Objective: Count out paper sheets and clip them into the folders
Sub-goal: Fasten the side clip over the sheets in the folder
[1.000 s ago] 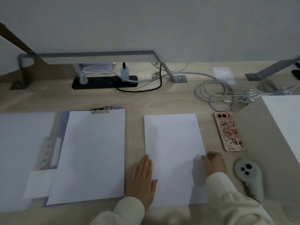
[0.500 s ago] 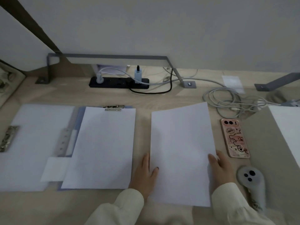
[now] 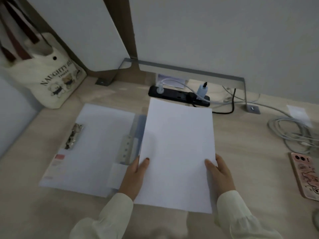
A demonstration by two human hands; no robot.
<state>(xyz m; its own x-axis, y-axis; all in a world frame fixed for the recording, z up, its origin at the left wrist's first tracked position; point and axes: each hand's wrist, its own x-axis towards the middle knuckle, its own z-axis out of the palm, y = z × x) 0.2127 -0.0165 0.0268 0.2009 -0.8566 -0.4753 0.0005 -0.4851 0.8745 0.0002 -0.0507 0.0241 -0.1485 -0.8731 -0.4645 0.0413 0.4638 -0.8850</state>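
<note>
White paper sheets [image 3: 177, 152] sit between the two hands, lifted up a bit at the far end. The left hand [image 3: 133, 178] grips the left edge of the sheets. Its thumb lies on top and its other fingers are tucked under, where I cannot see them. The right hand [image 3: 220, 175] grips the right edge the same way, thumb on top. Both arms wear pale cream sleeves [image 3: 241, 214].

Just left of the left hand, a folder [image 3: 138, 128] lies open and flat on the light wooden worktop [image 3: 250, 144]. White paper covers its left half. A shiny metal clip [image 3: 74, 137] sits on the side of that paper far from the hands. The held sheets hide most of the folder's right half.

Past the fingertips, by the wall, a black power strip [image 3: 179, 96] has plugs in it. The top edge of the sheets hides part of it.

To the right of the right hand, well apart, a pink phone [image 3: 305, 176] lies flat. A heap of grey cables [image 3: 293, 133] lies beyond the phone.

Far to the left, in the corner, stands a cream cloth bag [image 3: 50, 78] with little bears on it.
</note>
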